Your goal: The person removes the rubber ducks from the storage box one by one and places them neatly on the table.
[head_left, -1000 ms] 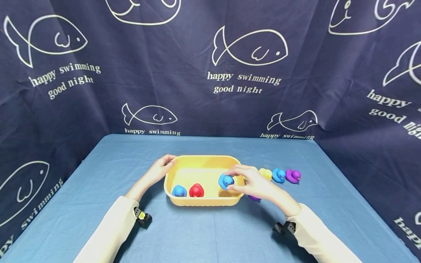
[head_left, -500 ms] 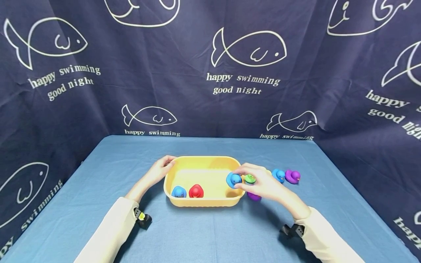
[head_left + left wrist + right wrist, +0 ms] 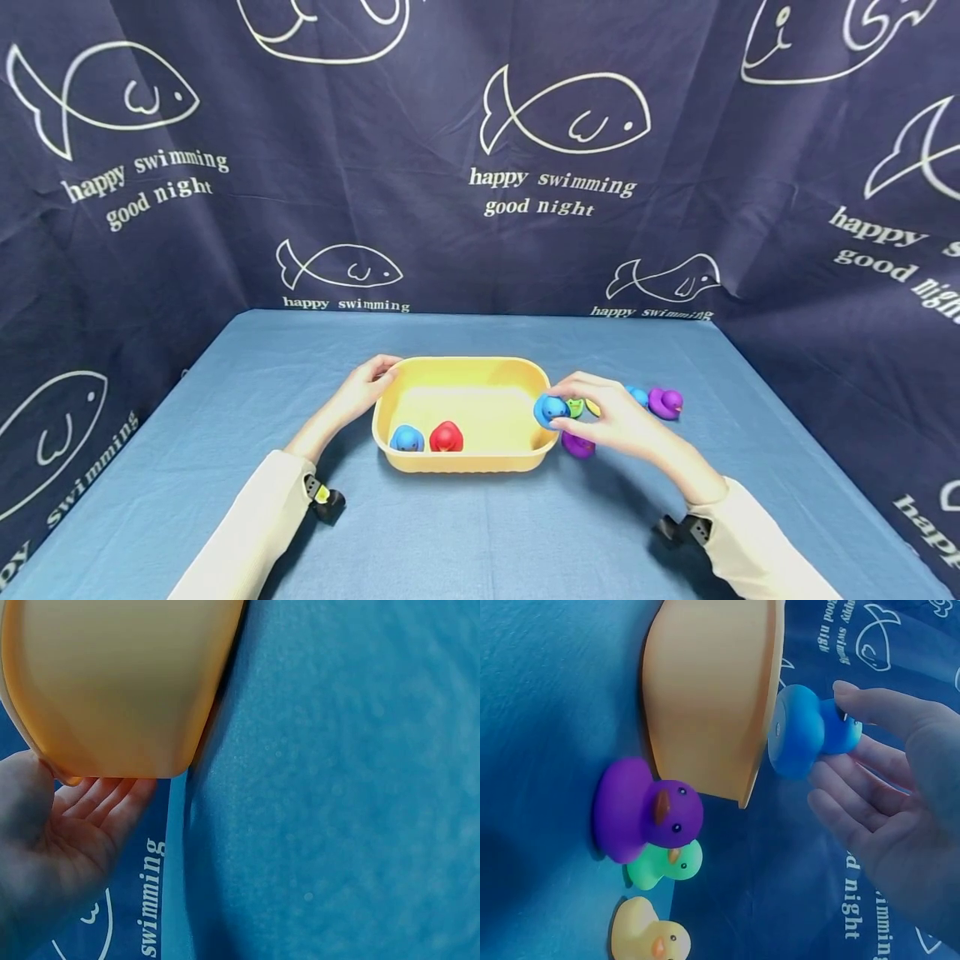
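Gripping the yellow tub at its back-left corner with the left hand, setting the thumb by the rim. Pinching a blue duck between thumb and fingers of the right hand, holding it up by the tub's right rim. Seeing a second blue duck and a red duck inside the tub, by its near wall. Seeing a purple duck just outside the tub's right end, then a green duck and a yellow duck, and farther right a third blue duck, partly hidden, and another purple duck.
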{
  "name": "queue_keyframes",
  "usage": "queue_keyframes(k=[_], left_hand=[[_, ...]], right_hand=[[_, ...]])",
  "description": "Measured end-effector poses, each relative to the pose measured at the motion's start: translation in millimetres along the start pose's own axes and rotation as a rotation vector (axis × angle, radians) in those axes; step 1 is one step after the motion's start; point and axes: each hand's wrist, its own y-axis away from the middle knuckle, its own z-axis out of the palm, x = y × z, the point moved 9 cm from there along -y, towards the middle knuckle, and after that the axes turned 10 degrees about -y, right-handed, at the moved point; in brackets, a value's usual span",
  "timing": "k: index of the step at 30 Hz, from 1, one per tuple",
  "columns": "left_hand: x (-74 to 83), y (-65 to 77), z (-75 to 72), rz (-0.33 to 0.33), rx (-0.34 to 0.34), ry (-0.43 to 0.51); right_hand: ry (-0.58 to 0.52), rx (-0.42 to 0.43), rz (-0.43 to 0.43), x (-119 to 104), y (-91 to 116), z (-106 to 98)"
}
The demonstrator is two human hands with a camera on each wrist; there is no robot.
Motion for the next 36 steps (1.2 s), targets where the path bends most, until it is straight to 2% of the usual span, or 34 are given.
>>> queue_keyframes(k=[6,14,20,29,36], left_hand=[[2.1,-0.3,-0.2,0.039,0.009,0.001],[2.3,-3.5,-0.9,0.036,0.031,-0.033],[4.0,-5.6,-1.7,0.008,0.048,-0.055],[1.2,-5.1,-1.0,0.006,0.067,-0.023],[-1.7,-5.5,0.2,0.006,0.051,-0.005]], right_hand=[[-0.006,-0.009,-0.001,-1.5,3.7,0.0],[-0.011,-0.005,0.004,-1.8,6.0,-1.0],[-0.011,0.006,0.014,-0.4,7.5,-3.6],[-0.015,0.036,-0.02,-0.5,10.8,-8.0],[-0.014,0.056,-0.032,-3.1,16.4,-13.8]])
